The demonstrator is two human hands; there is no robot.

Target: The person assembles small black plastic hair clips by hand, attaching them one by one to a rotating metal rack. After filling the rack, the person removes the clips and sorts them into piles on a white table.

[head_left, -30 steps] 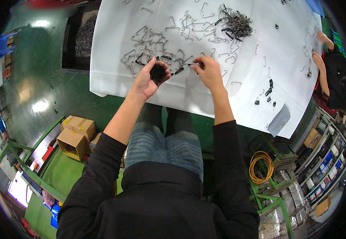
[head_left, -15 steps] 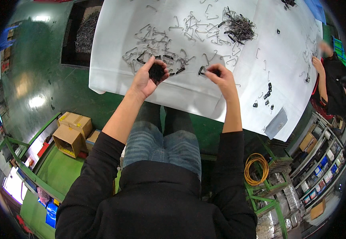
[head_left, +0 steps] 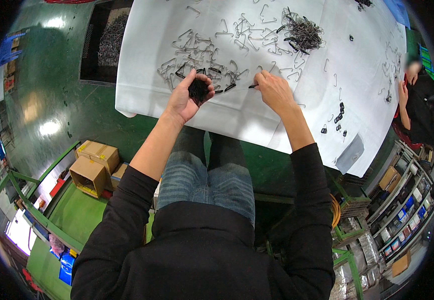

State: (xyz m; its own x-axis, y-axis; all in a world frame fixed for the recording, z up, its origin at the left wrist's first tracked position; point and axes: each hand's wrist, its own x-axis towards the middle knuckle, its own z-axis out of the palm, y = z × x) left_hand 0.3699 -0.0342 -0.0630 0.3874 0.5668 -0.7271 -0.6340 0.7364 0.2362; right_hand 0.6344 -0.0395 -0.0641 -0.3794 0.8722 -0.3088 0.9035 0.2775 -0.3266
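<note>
In my cupped left hand (head_left: 183, 100) sits a clump of small black pieces (head_left: 198, 91), with the fingers curled round it above the table's near edge. The single pieces are too small to make out. To its right, my right hand (head_left: 273, 91) is closed in a pinch at the tabletop. From its fingertips pokes the black end of a wire hook (head_left: 252, 87); the rest is hidden by the fingers. Loose bent wire hooks (head_left: 194, 45) lie spread beyond both hands. Some near my left hand carry black sleeves (head_left: 230, 87).
A dense pile of black-sleeved hooks (head_left: 302, 34) lies farther back on the white table (head_left: 297, 122). Small black pieces (head_left: 339, 112) and a grey flat piece (head_left: 350, 151) lie right. Another person (head_left: 419, 107) works at the right edge. A dark bin (head_left: 112, 42) stands left.
My right hand has turned and come down onto the table, its fingertips now at the black-ended hook that lay beside it. My left hand still holds the black clump.
</note>
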